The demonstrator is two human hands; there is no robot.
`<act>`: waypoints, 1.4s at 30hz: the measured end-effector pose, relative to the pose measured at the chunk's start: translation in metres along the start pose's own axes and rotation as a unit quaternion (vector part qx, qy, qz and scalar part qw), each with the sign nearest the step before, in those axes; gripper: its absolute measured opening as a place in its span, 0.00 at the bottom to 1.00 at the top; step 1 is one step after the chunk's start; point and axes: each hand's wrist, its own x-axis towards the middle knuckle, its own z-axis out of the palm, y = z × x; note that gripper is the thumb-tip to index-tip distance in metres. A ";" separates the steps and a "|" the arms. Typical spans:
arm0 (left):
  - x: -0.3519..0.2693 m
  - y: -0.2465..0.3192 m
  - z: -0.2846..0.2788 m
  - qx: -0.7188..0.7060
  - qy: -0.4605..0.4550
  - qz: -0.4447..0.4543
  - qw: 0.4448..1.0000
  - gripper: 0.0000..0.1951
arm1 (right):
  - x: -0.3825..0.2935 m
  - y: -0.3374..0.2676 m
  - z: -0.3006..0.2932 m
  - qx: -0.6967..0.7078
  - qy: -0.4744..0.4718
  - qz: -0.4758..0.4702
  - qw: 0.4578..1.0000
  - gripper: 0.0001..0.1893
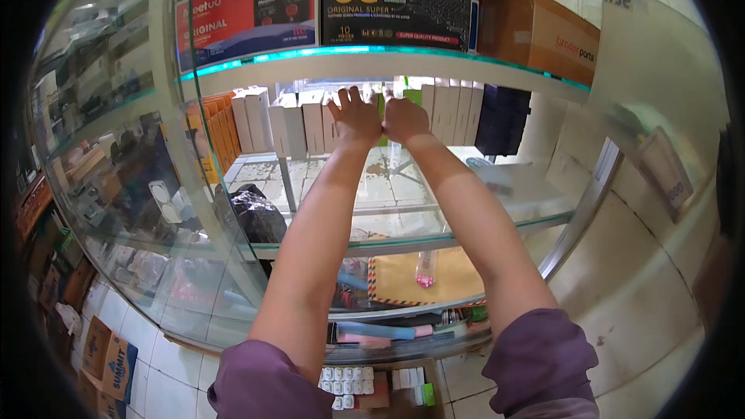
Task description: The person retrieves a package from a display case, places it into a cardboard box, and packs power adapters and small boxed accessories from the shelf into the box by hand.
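Both arms, in rolled purple sleeves, reach into a glass display cabinet under its upper shelf [361,61]. My left hand [356,119] lies with spread fingers at the tops of a row of narrow white boxes [313,122]. Beside it, my right hand [406,119] has curled fingers at a green box [412,96] in the same row; whether it grips anything cannot be told. The two hands meet or nearly meet at the thumbs. More white boxes [460,110] stand upright to the right, next to a black box [502,119]. Orange boxes [221,122] stand at the left end.
Large printed cartons [396,9] and a brown cardboard box [535,32] fill the upper shelf. A black plastic bag [256,212] sits at the left. Lower down lie a yellow envelope [396,279] and rolled items. White chargers [347,381] are on the floor side, near open cartons [110,361].
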 end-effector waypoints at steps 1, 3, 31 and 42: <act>0.001 0.002 -0.006 -0.005 -0.022 -0.002 1.000 0.31 | -0.003 0.000 0.000 0.001 -0.005 0.004 1.000 0.35; -0.002 0.002 -0.012 -0.017 0.013 -0.013 1.000 0.26 | -0.011 -0.007 -0.011 0.040 0.010 0.017 0.999 0.32; -0.310 0.003 -0.246 -0.617 -0.034 -0.045 0.785 0.21 | -0.353 -0.052 -0.177 0.538 -0.030 0.117 0.834 0.30; -0.520 0.023 -0.149 -0.543 -0.318 -0.155 0.761 0.18 | -0.548 -0.040 -0.054 0.476 -0.252 0.229 0.811 0.25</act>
